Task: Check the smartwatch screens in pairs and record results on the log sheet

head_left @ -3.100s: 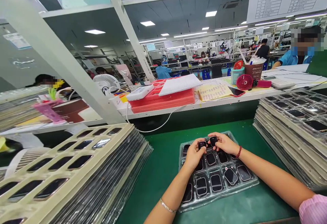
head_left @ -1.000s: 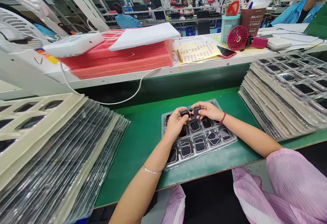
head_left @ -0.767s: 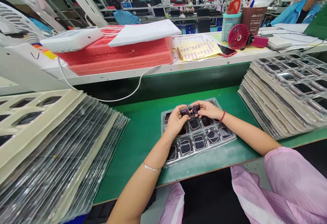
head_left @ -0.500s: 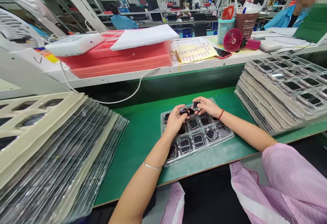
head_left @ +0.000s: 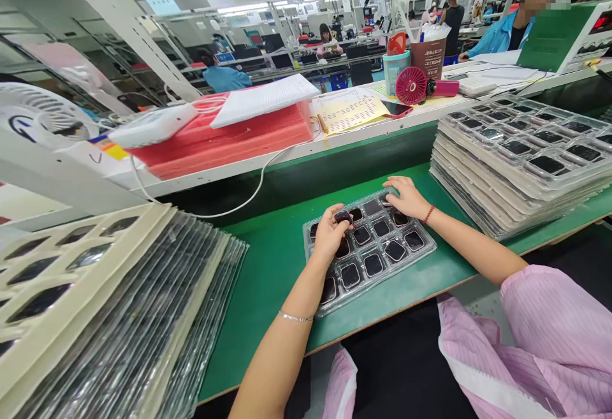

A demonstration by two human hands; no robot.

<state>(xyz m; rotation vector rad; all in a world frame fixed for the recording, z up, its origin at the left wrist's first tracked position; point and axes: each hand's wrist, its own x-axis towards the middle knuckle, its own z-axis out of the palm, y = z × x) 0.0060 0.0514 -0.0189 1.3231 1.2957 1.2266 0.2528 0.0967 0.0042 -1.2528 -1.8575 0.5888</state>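
Observation:
A clear plastic tray (head_left: 377, 290) lies on the green bench, its cells holding several dark, rounded-square glass screens (head_left: 394, 250). Above its far left part, my left hand (head_left: 329, 234) pinches one screen (head_left: 343, 216) between thumb and fingers. My right hand (head_left: 407, 198) is at the tray's far right corner, thumb and fingers around another screen (head_left: 385, 201), which they partly cover. Whether that screen rests fully in its cell I cannot tell. A cell (head_left: 371, 207) between the hands looks flat and greyish.
Stacked trays of screens stand left (head_left: 109, 304) and right (head_left: 516, 151) of the tray. Behind, a white shelf (head_left: 354, 135) bears red foam (head_left: 268, 132), papers, a phone (head_left: 396, 110) and a pink fan (head_left: 411, 85). A white cable (head_left: 261, 183) hangs from it. Co-workers sit beyond.
My right hand has moved right, carrying its screen from above the tray's far middle to the far right corner. My left hand still holds its screen. The camera view has tilted up slightly.

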